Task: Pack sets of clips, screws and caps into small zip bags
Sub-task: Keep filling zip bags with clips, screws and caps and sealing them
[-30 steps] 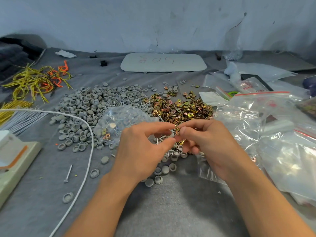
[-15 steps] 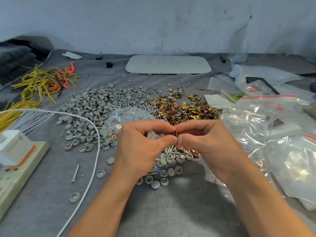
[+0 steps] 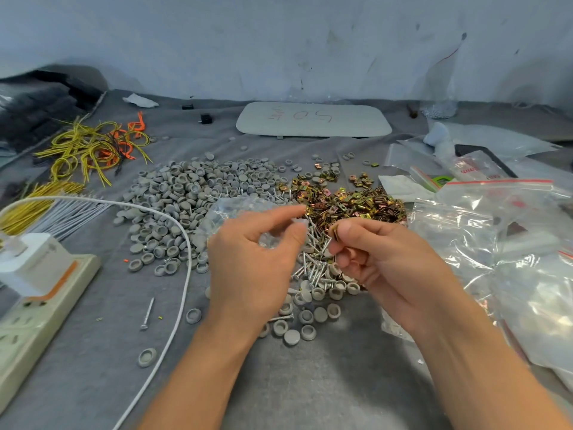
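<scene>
At the lower left lies a power strip (image 3: pixel 37 308), and a white cable (image 3: pixel 184 243) curves past the heap of grey caps (image 3: pixel 186 193). Just right of the caps, a small zip bag (image 3: pixel 231 212) lies crumpled, partly behind the left hand (image 3: pixel 251 265). This hand has curled fingers, with thumb and forefinger apart. Some clear plastic shows in the gap, but I cannot tell if the hand really grips the bag. Between both hands lies a loose bunch of screws (image 3: pixel 313 265). The right hand (image 3: pixel 390 268) pinches a few clips (image 3: pixel 334 232) between thumb and forefinger, just below the heap of clips (image 3: pixel 350 203) at the centre. At the far right are many spare bags (image 3: pixel 502 243). I think the risk is at the bag mouth: if it is not open enough, the clips may hit the edge and fall among the screws, so the set's count becomes wrong.
</scene>
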Demonstrator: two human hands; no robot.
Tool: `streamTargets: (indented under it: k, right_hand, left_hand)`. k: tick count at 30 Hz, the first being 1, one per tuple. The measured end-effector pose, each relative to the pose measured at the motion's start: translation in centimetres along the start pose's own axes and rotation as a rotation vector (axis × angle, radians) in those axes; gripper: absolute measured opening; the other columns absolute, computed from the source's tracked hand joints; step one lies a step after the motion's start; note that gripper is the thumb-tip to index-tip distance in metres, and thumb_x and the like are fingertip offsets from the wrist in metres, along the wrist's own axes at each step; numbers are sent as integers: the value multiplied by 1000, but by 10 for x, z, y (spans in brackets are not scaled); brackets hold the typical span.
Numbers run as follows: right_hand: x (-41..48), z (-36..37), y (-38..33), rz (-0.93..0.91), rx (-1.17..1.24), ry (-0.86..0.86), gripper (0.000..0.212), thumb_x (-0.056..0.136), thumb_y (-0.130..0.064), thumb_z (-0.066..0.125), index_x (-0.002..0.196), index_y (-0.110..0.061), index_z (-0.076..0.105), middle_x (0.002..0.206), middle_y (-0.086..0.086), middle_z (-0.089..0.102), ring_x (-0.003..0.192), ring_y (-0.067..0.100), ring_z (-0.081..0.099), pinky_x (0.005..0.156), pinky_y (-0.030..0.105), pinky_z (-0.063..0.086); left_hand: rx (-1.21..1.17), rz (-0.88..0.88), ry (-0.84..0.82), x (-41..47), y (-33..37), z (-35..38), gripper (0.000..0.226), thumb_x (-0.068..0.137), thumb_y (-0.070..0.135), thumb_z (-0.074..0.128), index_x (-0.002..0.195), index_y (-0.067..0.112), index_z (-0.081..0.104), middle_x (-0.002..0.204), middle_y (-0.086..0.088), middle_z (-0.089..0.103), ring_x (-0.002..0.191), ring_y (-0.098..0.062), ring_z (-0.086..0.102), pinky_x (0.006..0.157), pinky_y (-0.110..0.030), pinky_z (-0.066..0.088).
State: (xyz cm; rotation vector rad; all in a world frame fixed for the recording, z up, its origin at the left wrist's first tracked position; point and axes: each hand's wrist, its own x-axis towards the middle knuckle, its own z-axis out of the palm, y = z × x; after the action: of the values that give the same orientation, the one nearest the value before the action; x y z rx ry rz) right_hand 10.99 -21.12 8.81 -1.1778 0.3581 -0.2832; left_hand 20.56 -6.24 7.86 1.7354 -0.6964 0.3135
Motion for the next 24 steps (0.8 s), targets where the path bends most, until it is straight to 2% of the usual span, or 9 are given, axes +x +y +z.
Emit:
streamTargets:
  k: [4,6,9,11,13,16,19,22,24]
  right_hand:
    - [1,5,1,23,-12,128,24,95,-9,67,73,-10,78,74,11,69,57,11,59,48,16,44]
    - [2,7,1,23,-35,171,28,95,-8,68,69,-10,79,74,11,71,56,11,60,47,16,44]
    - [6,11,2,8,-74,210,26,92,-11,73,67,-13,81,71,9,72,54,10,60,45,16,43]
    - [9,15,5,-26,-189,266,21,88,-12,78,68,-18,82,68,6,73,54,11,61,47,18,44]
    - [14,17,11,-69,-361,352,19,84,-12,80,71,-25,82,66,6,74,59,16,64,55,27,48]
    - [18,22,20,-98,-524,383,19,82,-9,79,73,-26,82,64,5,75,63,22,73,61,36,54]
    - [20,32,23,-153,-567,344,18,83,-12,78,75,-27,81,64,-1,75,55,12,72,54,28,56]
    - [26,44,26,-164,-418,253,14,86,-16,76,78,-25,83,63,0,73,49,13,56,49,27,45]
    - [30,53,29,-155,-362,241,14,89,-18,74,79,-21,83,61,5,65,54,16,44,50,31,36]
  left_hand:
    - [694,-45,-89,7,-11,-9,53,81,64,70,129,43,66,122,21,66,116,-12,55,97,-36,34]
    - [774,-85,-196,9,-13,-12,60,79,75,65,131,44,64,122,19,65,105,-7,55,98,-37,34]
    - [733,-91,-297,6,-10,-9,81,68,89,53,137,48,55,112,24,63,95,-2,49,96,-38,35]
    - [764,-48,-329,4,-10,-5,80,69,82,61,141,48,50,109,23,63,95,-5,55,92,-37,35]
    - [711,-55,-247,3,-10,-3,59,77,60,71,133,46,61,88,22,66,74,0,54,87,-34,38]
    - [573,-115,-36,4,-11,-5,14,81,44,73,95,41,77,61,21,62,59,-3,54,73,-28,43]
    - [392,-153,45,6,-6,-6,13,77,50,67,88,45,72,63,26,65,62,-2,62,60,-22,45]
    - [201,-101,19,8,0,-7,32,75,50,61,102,66,58,77,40,65,75,7,66,66,-17,51]
    - [68,-58,-32,8,-1,-8,28,77,43,60,98,57,70,80,39,69,80,8,68,71,-12,51]
